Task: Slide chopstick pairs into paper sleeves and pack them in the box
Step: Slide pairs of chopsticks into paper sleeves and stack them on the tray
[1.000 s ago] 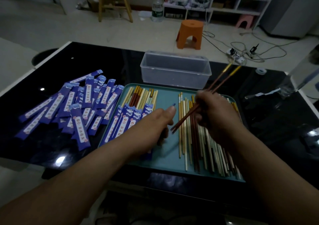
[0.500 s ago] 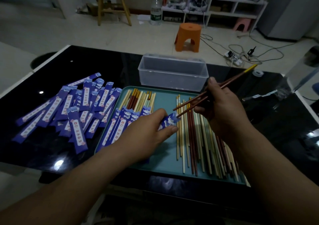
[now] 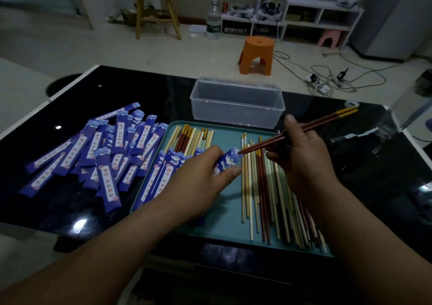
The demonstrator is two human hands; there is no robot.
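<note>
Left hand (image 3: 205,171): pinches one blue paper sleeve (image 3: 228,162) above the teal tray (image 3: 224,223).
Right hand (image 3: 301,162): grips a dark red chopstick pair (image 3: 315,127) with yellow tops, its tips at the sleeve's open mouth; whether they are inside cannot be told.
Loose chopsticks (image 3: 264,187): lying on the tray's right half.
Spare sleeves (image 3: 93,155): heaped on the black table (image 3: 350,164), left of the tray.
Clear plastic box (image 3: 236,103): just behind the tray.

Dim overall; the floor (image 3: 93,47) at top is brightest. Small glare spots dot the black table (image 3: 79,225). Wide-angle bending at edges.
</note>
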